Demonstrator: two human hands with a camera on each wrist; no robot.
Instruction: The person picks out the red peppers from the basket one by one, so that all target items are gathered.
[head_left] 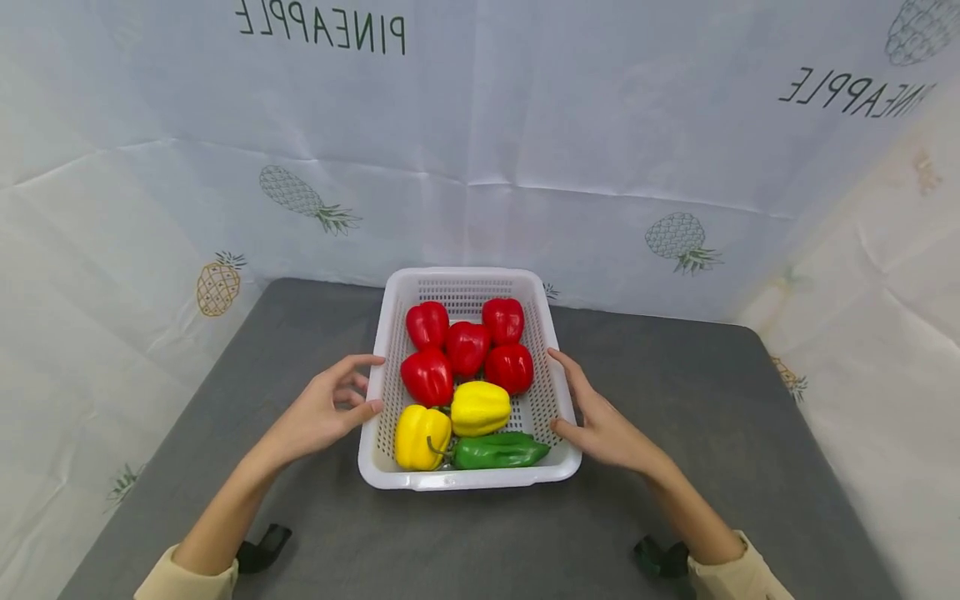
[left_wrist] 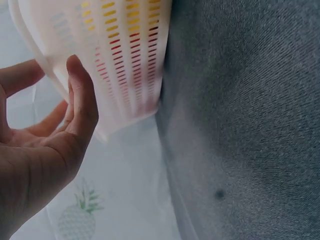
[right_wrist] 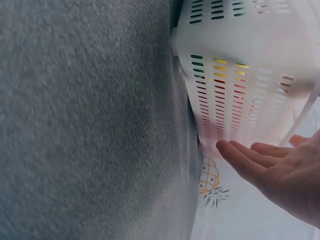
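Observation:
A white plastic basket (head_left: pixel 468 481) rests on the dark tabletop. Inside lie several red bell peppers (head_left: pixel 467 348), two yellow bell peppers (head_left: pixel 480 408) and a long green pepper (head_left: pixel 501 451) along the near side. My left hand (head_left: pixel 326 410) is at the basket's left rim, thumb and forefinger tips at its edge, fingers loosely bent. On the opposite side, my right hand (head_left: pixel 607 425) has its thumb at the rim. The right wrist view shows that hand's fingers (right_wrist: pixel 250 160) nearly straight beside the slotted wall. Whether either hand bears on the basket I cannot tell.
Behind the grey tabletop (head_left: pixel 720 417) hangs a pale cloth (head_left: pixel 480 125) printed with pineapples, also at both sides. A dark strap (head_left: pixel 264 547) shows by the left wrist and another dark strap (head_left: pixel 660 557) by the right.

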